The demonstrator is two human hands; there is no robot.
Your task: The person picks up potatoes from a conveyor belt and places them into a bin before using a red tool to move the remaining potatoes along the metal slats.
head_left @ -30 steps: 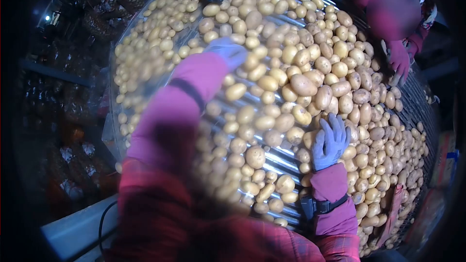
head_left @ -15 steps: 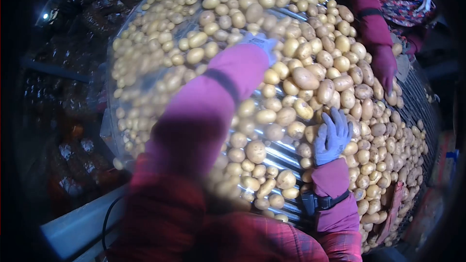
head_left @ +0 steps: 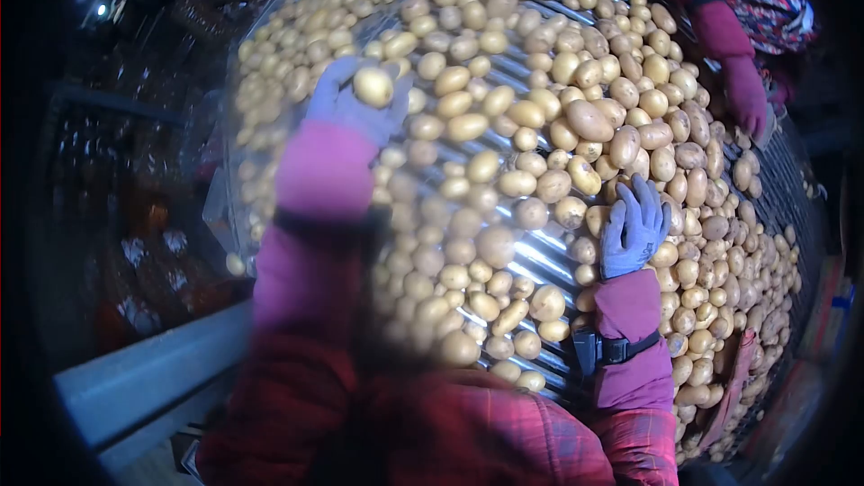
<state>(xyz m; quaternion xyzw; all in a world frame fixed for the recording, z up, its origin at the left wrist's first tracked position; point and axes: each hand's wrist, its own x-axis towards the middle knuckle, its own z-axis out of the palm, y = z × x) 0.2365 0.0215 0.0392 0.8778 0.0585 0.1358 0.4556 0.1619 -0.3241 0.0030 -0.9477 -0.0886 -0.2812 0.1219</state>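
Observation:
My left hand [head_left: 351, 108], in a grey-blue glove, is raised at the left part of the heap with a pale yellow potato [head_left: 373, 87] between its thumb and fingers. Farther right, my right hand [head_left: 634, 229], gloved alike, lies on the potatoes with its fingers stretched out and slightly spread; it grips nothing that I can see. Large brownish potatoes [head_left: 589, 121] lie just beyond its fingertips. Between my two arms, more potatoes [head_left: 494, 247] rest on shiny metal rollers [head_left: 538, 256].
At the upper right a co-worker's gloved hand [head_left: 746, 99] reaches to the heap's edge. A dark ribbed belt [head_left: 785, 175] runs along the right side. A metal beam [head_left: 153, 387] stands at the lower left. A reddish strip [head_left: 736, 387] lies among potatoes at lower right.
My left hand has moved left from the middle of the heap and now has a potato in it. My right hand stays on the potatoes. The view has shifted slightly.

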